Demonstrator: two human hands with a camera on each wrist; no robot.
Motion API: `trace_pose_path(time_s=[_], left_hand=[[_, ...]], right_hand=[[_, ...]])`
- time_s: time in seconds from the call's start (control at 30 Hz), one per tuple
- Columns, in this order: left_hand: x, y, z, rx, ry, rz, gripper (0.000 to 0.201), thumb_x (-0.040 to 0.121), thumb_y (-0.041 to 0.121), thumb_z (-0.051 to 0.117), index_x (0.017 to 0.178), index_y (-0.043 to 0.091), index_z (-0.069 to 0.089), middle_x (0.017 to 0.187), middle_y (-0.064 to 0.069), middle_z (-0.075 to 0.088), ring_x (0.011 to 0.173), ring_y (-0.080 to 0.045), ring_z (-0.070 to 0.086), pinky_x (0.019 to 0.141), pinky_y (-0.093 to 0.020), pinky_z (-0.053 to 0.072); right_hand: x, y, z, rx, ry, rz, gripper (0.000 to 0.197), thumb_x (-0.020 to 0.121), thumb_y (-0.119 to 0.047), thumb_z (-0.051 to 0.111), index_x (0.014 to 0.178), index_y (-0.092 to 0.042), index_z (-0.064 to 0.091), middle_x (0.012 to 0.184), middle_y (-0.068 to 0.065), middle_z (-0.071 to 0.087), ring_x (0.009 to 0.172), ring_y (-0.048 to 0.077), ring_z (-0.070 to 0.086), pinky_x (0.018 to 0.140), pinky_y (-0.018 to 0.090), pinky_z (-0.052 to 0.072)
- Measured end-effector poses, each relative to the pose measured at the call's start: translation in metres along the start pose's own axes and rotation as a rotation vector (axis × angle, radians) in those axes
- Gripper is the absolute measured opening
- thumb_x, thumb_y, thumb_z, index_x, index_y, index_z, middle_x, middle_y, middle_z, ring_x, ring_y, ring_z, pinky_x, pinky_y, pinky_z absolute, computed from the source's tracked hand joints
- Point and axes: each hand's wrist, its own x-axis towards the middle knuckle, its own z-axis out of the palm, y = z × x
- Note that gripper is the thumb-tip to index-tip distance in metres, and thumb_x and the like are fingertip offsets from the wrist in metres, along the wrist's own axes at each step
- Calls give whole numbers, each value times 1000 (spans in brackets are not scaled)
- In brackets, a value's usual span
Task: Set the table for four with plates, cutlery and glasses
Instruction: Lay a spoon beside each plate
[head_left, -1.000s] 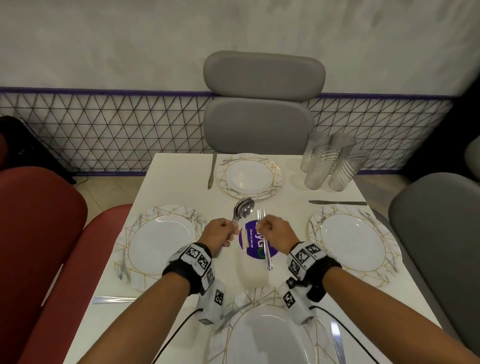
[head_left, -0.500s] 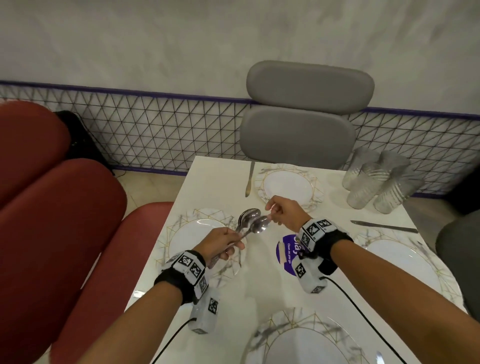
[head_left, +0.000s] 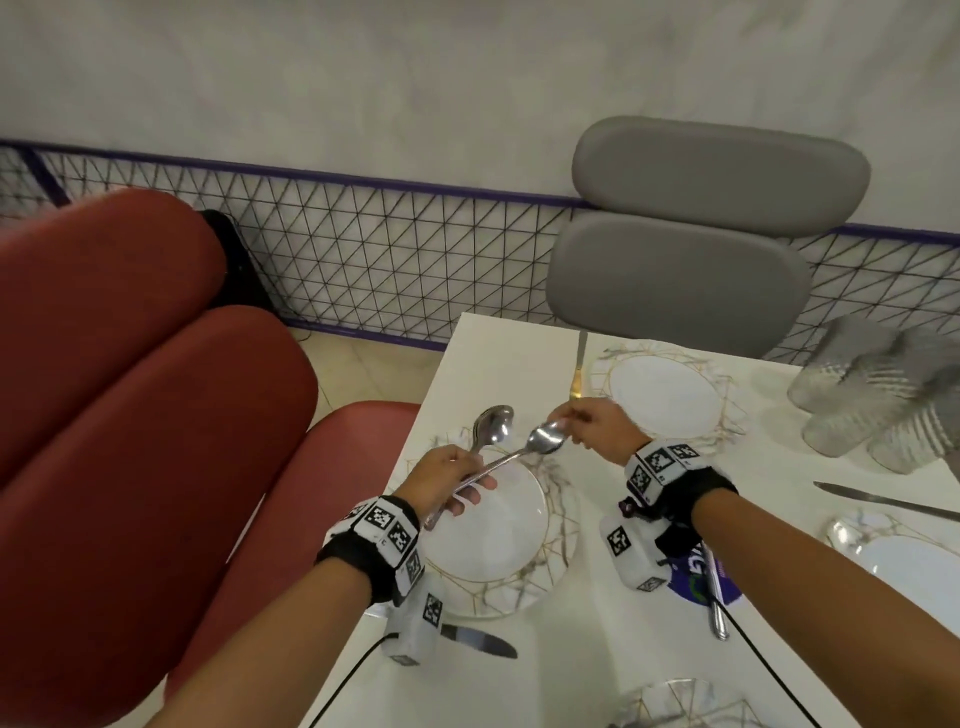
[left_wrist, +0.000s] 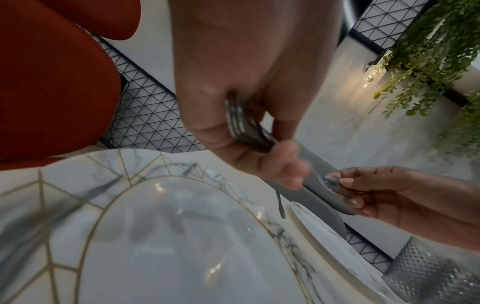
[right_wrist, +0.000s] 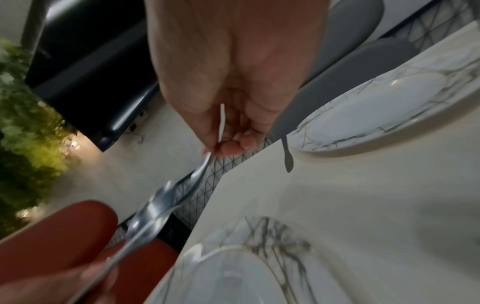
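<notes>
From the head view, the left hand (head_left: 447, 480) curls round the handles of a bunch of shiny steel spoons (head_left: 491, 434) above the marble-patterned, gold-lined plate (head_left: 519, 545) on the white surface (head_left: 582, 670). The right hand (head_left: 597, 428) pinches the bowl of one spoon (head_left: 545, 440) from that bunch.

At the left wrist, fingers (left_wrist: 283, 164) wrap the stacked handles.

At the right wrist, fingertips (right_wrist: 233, 147) nip the spoon's tip; the picture is blurred.

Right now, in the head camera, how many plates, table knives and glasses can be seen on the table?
Plates: 4
Knives: 3
Glasses: 4, though blurred
Total: 11
</notes>
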Motion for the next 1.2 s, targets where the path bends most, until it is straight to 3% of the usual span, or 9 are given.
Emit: trace_pose_path(time_s=[0.2, 0.33, 0.43, 0.5, 0.67, 0.77, 0.87, 1.0, 1.2], left_hand=[[21, -6, -27, -153, 304, 38, 11, 99, 13, 42, 101, 4, 45, 72, -8, 63, 40, -8, 53, 34, -17, 38], [30, -9, -38, -139, 318, 42, 12, 99, 13, 42, 102, 2, 45, 72, -9, 64, 44, -12, 53, 34, -18, 37], [35, -12, -40, -117, 290, 55, 11, 98, 12, 44, 100, 2, 47, 73, -9, 65, 43, -11, 52, 35, -19, 37], [38, -13, -40, -122, 267, 53, 11, 98, 12, 44, 99, 2, 48, 75, -10, 65, 45, -12, 52, 36, -20, 39], [43, -16, -39, -116, 257, 49, 12, 98, 14, 44, 98, 2, 48, 75, -12, 65, 47, -12, 53, 36, -21, 40], [45, -16, -38, -94, 253, 55, 14, 99, 15, 43, 97, 2, 49, 74, -12, 65, 45, -11, 53, 36, -21, 40], [46, -16, -36, -106, 234, 54, 14, 99, 15, 43, 94, 4, 50, 73, -12, 66, 42, -8, 53, 36, -20, 41], [48, -15, -35, -105, 217, 58, 13, 99, 16, 44, 94, 5, 49, 72, -11, 66, 45, -9, 54, 37, -21, 41], [53, -13, -30, -113, 192, 55, 12, 98, 14, 44, 95, 4, 49, 72, -12, 66, 46, -11, 53, 37, -22, 41]], right_hand=[[40, 14, -19, 111, 396, 301, 18, 86, -7, 49, 98, -6, 62, 61, 4, 56, 52, 12, 50, 48, 18, 39], [59, 24, -10, 125, 447, 407, 13, 88, -9, 48, 93, -9, 60, 79, 14, 60, 54, 16, 51, 53, 25, 43], [67, 33, 3, 112, 468, 481, 23, 88, -6, 48, 99, 1, 67, 80, 12, 60, 74, 22, 56, 73, 31, 49], [68, 38, 15, 116, 400, 508, 18, 89, -9, 52, 92, 0, 68, 77, 10, 61, 74, 21, 55, 68, 25, 43], [64, 42, 30, 194, 220, 427, 28, 89, 1, 47, 66, -10, 59, 64, 8, 56, 48, 13, 50, 41, 9, 42], [64, 50, 26, 44, 173, 340, 17, 90, -1, 47, 88, -9, 62, 75, 14, 64, 36, 9, 55, 49, 23, 49], [64, 56, 19, -358, 60, 188, 21, 90, -12, 50, 107, -11, 63, 92, 15, 69, 70, 21, 66, 65, 34, 55], [67, 61, 11, -768, -84, -127, 30, 87, -23, 58, 117, -24, 61, 116, -1, 62, 112, 20, 51, 92, 31, 42], [86, 63, 24, -918, -80, -209, 26, 92, -24, 47, 113, -28, 61, 112, -5, 68, 107, 21, 49, 95, 29, 27]])
